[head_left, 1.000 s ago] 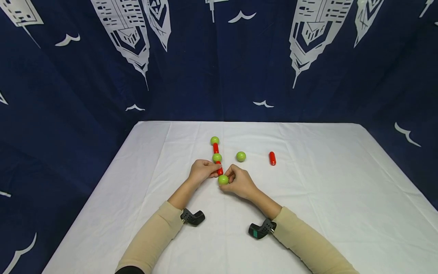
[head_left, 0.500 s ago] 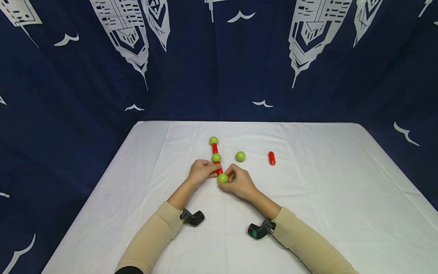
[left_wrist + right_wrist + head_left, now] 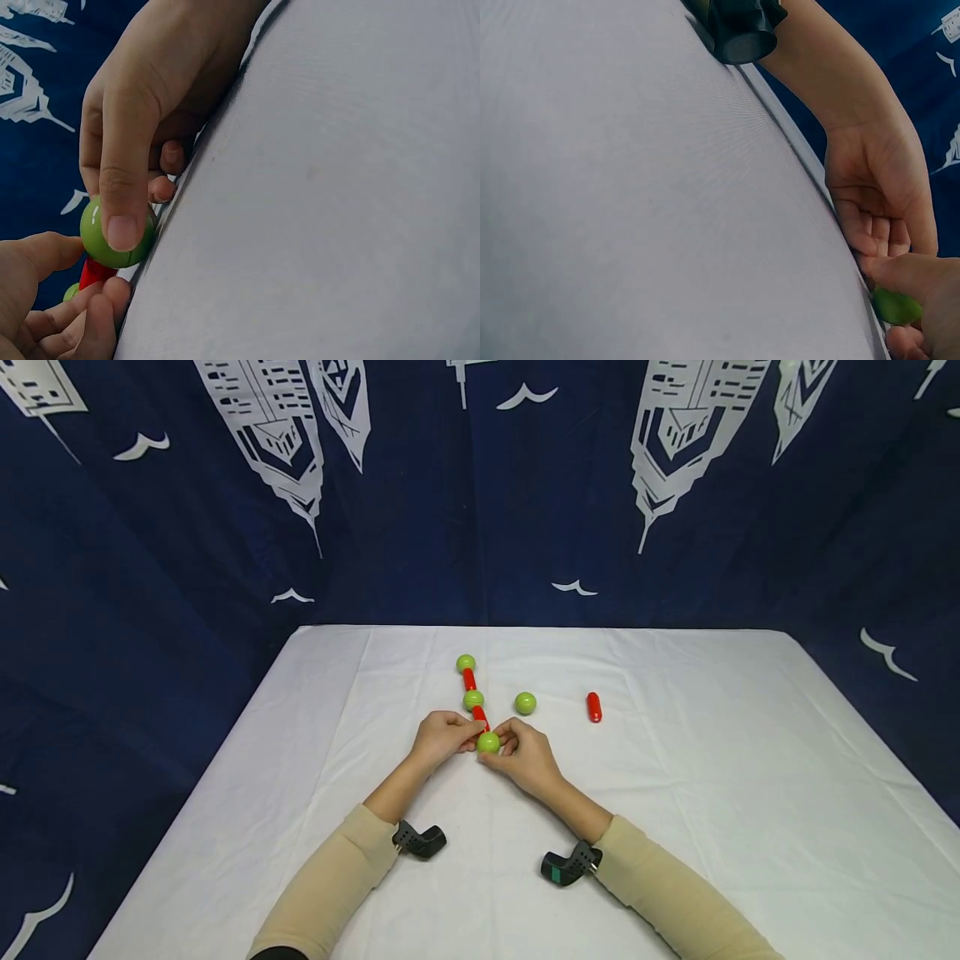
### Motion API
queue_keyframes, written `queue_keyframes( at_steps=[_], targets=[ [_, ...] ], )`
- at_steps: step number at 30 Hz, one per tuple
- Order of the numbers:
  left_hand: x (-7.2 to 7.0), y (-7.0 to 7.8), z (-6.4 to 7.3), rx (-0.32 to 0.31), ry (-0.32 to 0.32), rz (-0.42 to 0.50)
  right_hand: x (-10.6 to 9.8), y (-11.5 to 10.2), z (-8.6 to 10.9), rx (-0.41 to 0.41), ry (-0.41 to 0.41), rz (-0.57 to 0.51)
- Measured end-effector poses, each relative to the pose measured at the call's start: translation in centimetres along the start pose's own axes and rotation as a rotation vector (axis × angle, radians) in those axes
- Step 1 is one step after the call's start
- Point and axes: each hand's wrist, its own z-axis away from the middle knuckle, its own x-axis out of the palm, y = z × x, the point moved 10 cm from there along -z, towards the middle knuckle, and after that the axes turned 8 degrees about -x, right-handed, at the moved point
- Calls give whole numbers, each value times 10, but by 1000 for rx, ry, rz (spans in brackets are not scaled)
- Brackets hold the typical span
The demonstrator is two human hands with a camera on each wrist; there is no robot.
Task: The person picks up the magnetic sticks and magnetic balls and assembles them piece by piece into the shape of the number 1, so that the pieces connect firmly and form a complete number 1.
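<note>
In the head view a chain of green balls and red rods stretches away from my hands. My right hand (image 3: 528, 756) pinches the nearest green ball (image 3: 488, 742) between thumb and fingers. On the near red rod (image 3: 480, 716), just beyond that ball, my left hand (image 3: 446, 739) keeps its pinch. Further along are the middle green ball (image 3: 473, 699), the far red rod (image 3: 468, 680) and the end green ball (image 3: 466, 663). From the left wrist, the right thumb covers part of the nearest ball (image 3: 94, 238), and the red rod (image 3: 94, 273) enters it from below.
A loose green ball (image 3: 525, 702) lies right of the chain. Farther right is a loose red rod (image 3: 594, 707). Everything rests on a white-clothed table (image 3: 712, 777), with a dark blue printed curtain (image 3: 480, 527) behind it.
The chain has shifted slightly away from me, with the nearest ball moving most. Both hands keep their grips and have barely moved. The loose ball and rod stay put.
</note>
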Motion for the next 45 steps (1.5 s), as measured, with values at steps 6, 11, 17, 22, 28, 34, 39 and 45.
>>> queue_keyframes(
  at_steps=[6,11,17,22,28,34,39,45],
  targets=[
    [-1,13,7,89,38,-180,-2,-1,-1,-36,42,6],
    [5,23,15,157,50,-284,-2,0,-1,-37,50,15],
    [8,26,18,198,49,-278,-2,1,-1,-22,44,12],
    [8,25,17,191,49,-252,-2,1,0,-21,47,14],
    [7,22,15,177,54,-241,-3,1,0,-27,51,1],
    [1,20,12,165,81,-231,-3,0,0,-7,44,-43],
    [-4,16,8,161,89,-198,-4,1,0,22,50,-70],
    [-4,13,3,193,75,-151,-8,3,0,80,52,-88]
  ],
)
